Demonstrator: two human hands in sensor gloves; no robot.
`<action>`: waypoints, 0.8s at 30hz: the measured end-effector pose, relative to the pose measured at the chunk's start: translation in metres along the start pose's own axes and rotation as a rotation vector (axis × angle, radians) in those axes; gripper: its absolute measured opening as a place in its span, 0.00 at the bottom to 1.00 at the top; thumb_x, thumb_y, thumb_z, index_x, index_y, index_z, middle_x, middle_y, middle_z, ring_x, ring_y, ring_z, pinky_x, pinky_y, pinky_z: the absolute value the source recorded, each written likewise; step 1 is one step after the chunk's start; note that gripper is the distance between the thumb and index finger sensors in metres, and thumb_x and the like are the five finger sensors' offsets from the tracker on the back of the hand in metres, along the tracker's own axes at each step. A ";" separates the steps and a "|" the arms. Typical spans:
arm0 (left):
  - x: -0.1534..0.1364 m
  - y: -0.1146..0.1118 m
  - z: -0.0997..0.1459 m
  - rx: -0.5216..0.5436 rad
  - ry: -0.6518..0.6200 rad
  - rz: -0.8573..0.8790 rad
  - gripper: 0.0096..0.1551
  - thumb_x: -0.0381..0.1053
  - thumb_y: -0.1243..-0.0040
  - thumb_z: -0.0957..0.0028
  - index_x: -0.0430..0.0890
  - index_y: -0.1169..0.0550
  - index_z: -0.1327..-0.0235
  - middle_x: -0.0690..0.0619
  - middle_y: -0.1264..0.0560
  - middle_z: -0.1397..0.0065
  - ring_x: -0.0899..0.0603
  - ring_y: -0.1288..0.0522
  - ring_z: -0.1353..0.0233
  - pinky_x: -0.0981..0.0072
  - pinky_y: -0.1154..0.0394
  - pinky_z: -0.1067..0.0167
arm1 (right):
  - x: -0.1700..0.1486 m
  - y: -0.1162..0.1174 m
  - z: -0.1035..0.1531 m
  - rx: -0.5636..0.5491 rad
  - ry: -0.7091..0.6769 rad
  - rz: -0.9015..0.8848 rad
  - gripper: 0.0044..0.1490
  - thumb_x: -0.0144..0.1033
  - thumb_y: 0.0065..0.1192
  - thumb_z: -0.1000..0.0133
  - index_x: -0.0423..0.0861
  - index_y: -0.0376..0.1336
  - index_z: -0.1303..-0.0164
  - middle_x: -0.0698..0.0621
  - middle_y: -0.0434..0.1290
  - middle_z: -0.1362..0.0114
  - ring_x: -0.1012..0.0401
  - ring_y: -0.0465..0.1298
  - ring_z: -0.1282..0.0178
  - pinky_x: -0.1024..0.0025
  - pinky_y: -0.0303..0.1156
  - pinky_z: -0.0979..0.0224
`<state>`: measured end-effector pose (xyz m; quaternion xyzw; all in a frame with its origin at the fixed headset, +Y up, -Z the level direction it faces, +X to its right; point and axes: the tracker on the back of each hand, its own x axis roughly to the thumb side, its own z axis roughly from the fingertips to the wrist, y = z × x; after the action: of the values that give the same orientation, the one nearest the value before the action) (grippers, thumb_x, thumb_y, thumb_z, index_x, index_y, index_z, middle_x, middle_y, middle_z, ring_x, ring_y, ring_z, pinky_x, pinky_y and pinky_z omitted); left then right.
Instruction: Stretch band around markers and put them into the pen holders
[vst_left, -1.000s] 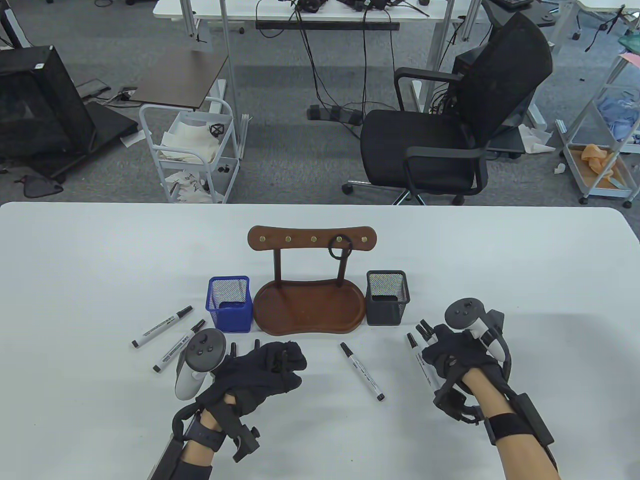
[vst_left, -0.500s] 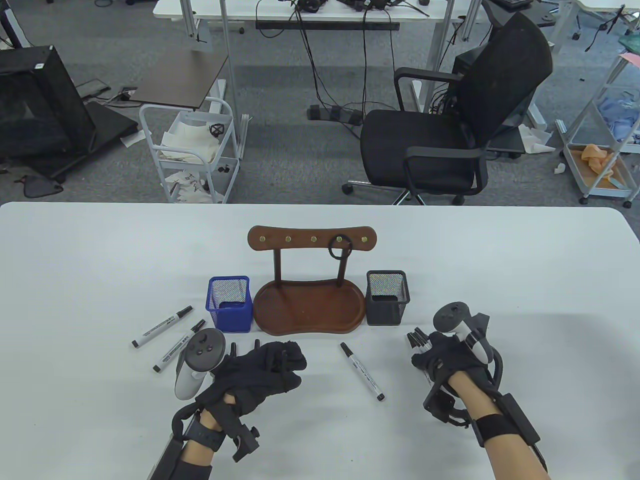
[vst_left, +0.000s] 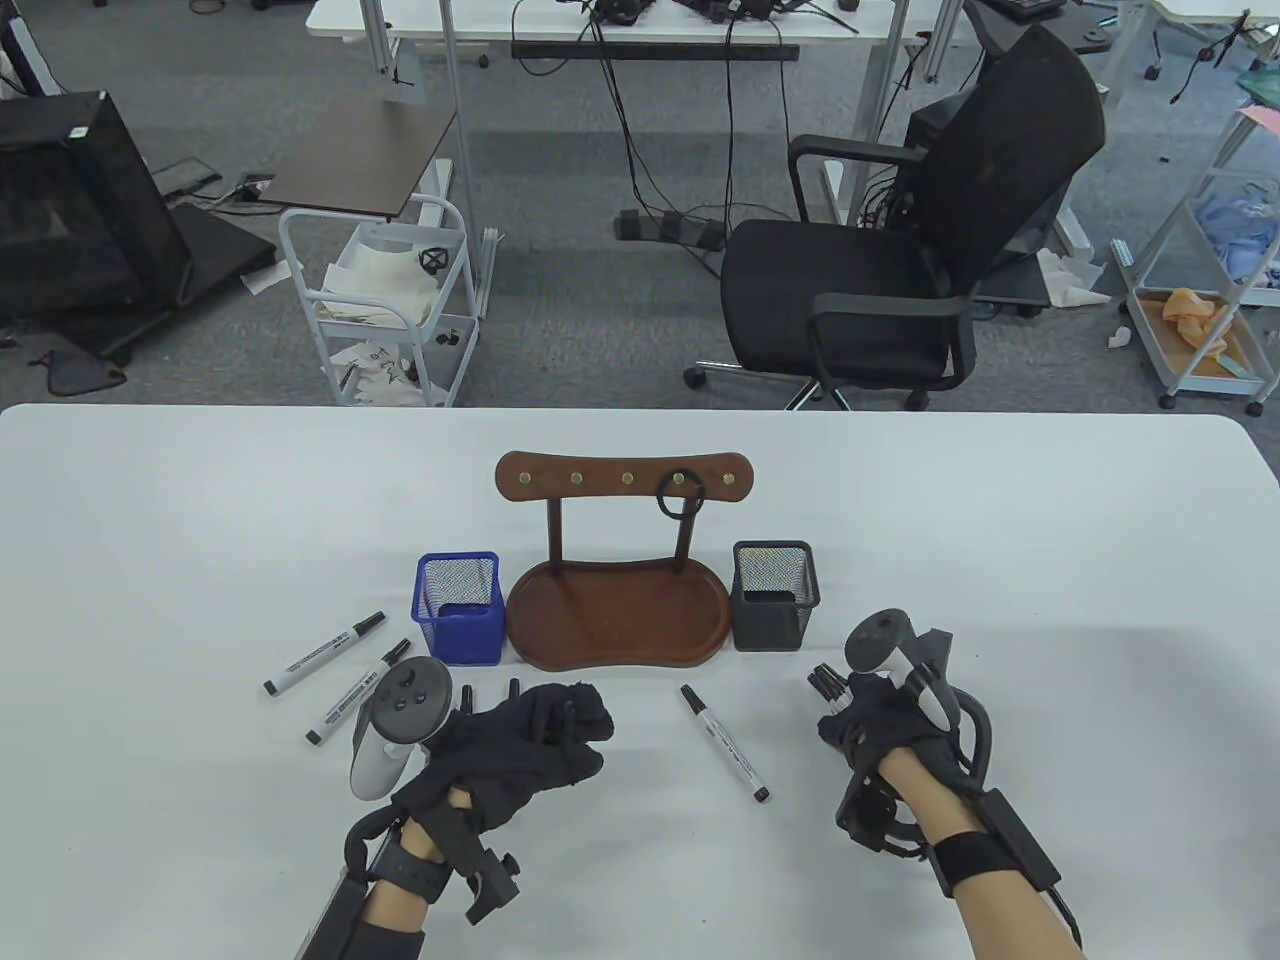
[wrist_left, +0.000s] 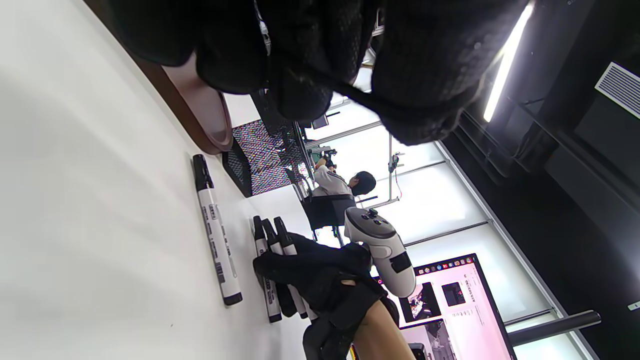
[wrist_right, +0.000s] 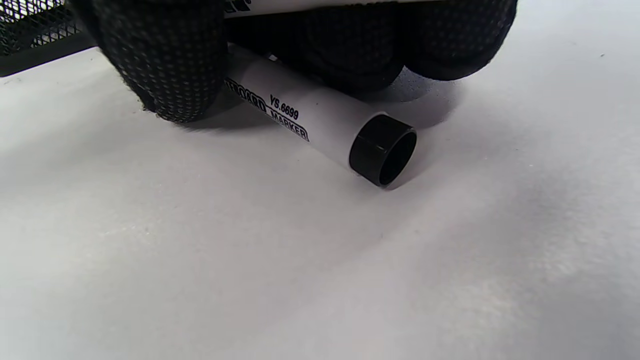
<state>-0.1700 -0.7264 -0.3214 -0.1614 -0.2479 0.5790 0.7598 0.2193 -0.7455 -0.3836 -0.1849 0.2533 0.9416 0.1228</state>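
Observation:
My right hand (vst_left: 868, 722) grips a bundle of three white markers (vst_left: 826, 683) low over the table, in front of the black mesh holder (vst_left: 773, 597). The right wrist view shows its fingers (wrist_right: 165, 65) curled over one marker (wrist_right: 320, 127). The bundle (wrist_left: 272, 285) also shows in the left wrist view. My left hand (vst_left: 560, 735) lies curled near the blue mesh holder (vst_left: 460, 607), with a thin black band (wrist_left: 350, 95) stretched across its fingers. Two black marker caps (vst_left: 467, 692) poke out behind it. One marker (vst_left: 725, 743) lies loose between the hands.
A wooden hook stand with a tray (vst_left: 620, 622) sits between the two holders, and a second black band (vst_left: 680, 497) hangs from one hook. Two more markers (vst_left: 325, 653) lie left of the blue holder. An office chair (vst_left: 900, 250) stands beyond the table.
My right hand has slid left and a little nearer, drawing the three spread markers together into one bundle. The left hand has stayed where it was.

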 end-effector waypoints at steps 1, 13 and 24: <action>0.000 0.000 0.000 0.001 0.000 0.000 0.42 0.53 0.27 0.45 0.37 0.33 0.24 0.41 0.24 0.23 0.31 0.31 0.24 0.32 0.34 0.29 | 0.000 0.000 0.000 -0.001 0.003 -0.002 0.36 0.46 0.71 0.45 0.51 0.58 0.29 0.54 0.70 0.37 0.57 0.78 0.49 0.50 0.75 0.37; 0.000 0.000 0.000 0.004 0.000 0.002 0.42 0.53 0.27 0.45 0.37 0.33 0.24 0.40 0.24 0.23 0.31 0.31 0.24 0.32 0.34 0.29 | 0.000 0.000 -0.003 0.023 -0.056 -0.009 0.31 0.43 0.68 0.42 0.48 0.59 0.32 0.52 0.68 0.36 0.56 0.76 0.48 0.48 0.72 0.34; 0.000 0.001 0.000 0.005 -0.003 0.002 0.42 0.53 0.27 0.45 0.37 0.33 0.24 0.41 0.24 0.23 0.31 0.31 0.23 0.32 0.34 0.29 | 0.002 -0.011 0.004 0.107 -0.120 -0.090 0.29 0.42 0.67 0.41 0.49 0.59 0.33 0.49 0.65 0.30 0.52 0.73 0.39 0.47 0.69 0.31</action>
<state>-0.1705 -0.7260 -0.3216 -0.1591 -0.2475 0.5805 0.7593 0.2199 -0.7339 -0.3864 -0.1324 0.2868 0.9297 0.1895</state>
